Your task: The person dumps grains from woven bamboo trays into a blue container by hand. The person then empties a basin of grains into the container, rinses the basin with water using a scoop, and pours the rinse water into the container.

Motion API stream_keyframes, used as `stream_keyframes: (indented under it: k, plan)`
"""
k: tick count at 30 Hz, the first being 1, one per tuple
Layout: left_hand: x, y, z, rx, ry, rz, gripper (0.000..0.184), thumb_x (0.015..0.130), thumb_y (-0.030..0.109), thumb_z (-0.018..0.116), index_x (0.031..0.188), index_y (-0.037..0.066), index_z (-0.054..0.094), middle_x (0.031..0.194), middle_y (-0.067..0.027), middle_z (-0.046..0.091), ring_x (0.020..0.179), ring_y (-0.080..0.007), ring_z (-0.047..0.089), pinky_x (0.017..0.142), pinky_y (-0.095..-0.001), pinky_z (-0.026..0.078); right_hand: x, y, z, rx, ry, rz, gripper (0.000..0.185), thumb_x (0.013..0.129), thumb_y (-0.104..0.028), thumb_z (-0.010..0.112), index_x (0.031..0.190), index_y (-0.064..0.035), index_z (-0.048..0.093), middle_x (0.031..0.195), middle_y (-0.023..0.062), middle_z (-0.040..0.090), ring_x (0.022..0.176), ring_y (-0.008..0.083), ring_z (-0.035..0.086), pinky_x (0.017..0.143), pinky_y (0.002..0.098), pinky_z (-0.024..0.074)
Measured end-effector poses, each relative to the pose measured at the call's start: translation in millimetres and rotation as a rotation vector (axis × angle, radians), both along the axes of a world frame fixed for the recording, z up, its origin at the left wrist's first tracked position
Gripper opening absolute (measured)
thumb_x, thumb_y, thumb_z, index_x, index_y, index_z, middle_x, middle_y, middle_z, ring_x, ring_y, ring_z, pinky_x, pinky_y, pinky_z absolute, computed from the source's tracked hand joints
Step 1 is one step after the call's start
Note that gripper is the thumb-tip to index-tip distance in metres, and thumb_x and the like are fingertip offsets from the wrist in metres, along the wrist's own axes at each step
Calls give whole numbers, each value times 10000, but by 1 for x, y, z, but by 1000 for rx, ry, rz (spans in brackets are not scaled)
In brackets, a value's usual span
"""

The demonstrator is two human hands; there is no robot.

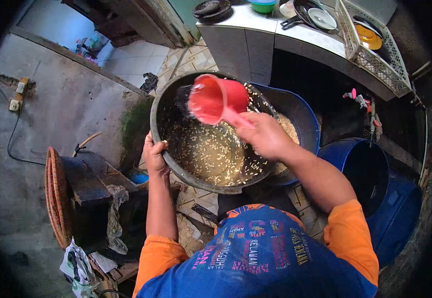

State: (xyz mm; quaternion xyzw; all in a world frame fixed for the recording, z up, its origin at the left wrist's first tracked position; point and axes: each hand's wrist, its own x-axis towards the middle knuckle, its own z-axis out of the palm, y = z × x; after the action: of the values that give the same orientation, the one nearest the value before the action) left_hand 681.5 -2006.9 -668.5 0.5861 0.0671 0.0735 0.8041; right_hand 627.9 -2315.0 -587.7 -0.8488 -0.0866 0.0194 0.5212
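Note:
My left hand (156, 155) grips the left rim of a large dark basin (196, 184), its thumb over the edge. Pale grains (211, 154) lie in the basin and cling to its inner wall. My right hand (266, 135) is closed round the handle of a red dipper (233, 94), held over the basin. The dipper is tipped to the left, and a blurred splash of water shows at its mouth. Behind and right of the basin is a blue tub (308, 111) with more pale grains in it.
Blue barrels (355, 161) stand at the right, below a tap (372, 111). A counter (255, 30) at the top holds pans and a dish rack (375, 62). At the left are a woven tray (54, 198), a dark bench (97, 174) and a plastic bag (77, 265).

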Motion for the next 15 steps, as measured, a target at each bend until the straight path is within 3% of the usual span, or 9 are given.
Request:
stream_keyframes:
  k: [2,6,8,10,12,15]
  plan:
    - [-4,3,-6,14,0,-30,370,675,-37,515,1035,45,545,781,10,526,635,-80,480,589,-212,398,-4,12,0,-102,49,101,272,840,-185,603,1043,-5,617,787,141,638,731,214,614,687,359,480]
    - [-9,-9,2,-56,-2,-14,440,677,-42,514,1109,34,548,807,21,531,642,-72,480,585,-210,395,-14,5,8,-167,112,207,279,838,-181,604,1064,-19,620,846,181,653,794,275,647,722,372,487]
    - [-8,-2,-7,-15,6,1,450,676,-42,516,1118,36,551,813,24,534,640,-68,477,584,-209,393,-21,-9,12,-211,180,297,274,822,-211,585,1004,-11,628,909,242,636,929,388,620,797,442,482]
    - [-8,6,-13,27,15,11,459,676,-43,518,1127,38,554,819,27,536,638,-64,475,583,-209,392,-28,-25,20,-258,219,305,269,823,-209,592,994,-5,629,897,240,640,914,388,624,792,440,483]
    - [-12,10,-17,-10,-6,-37,337,688,-14,528,1019,51,549,834,7,564,663,-76,499,640,-205,413,-32,-40,21,-348,273,293,253,831,-200,593,977,3,628,886,240,640,899,388,627,782,439,483]
    - [-17,4,-19,-4,0,-20,349,690,-6,536,1033,58,556,822,18,551,674,-64,494,641,-195,406,-30,-47,25,-406,325,215,249,840,-201,595,970,9,624,879,242,638,878,392,627,765,441,480]
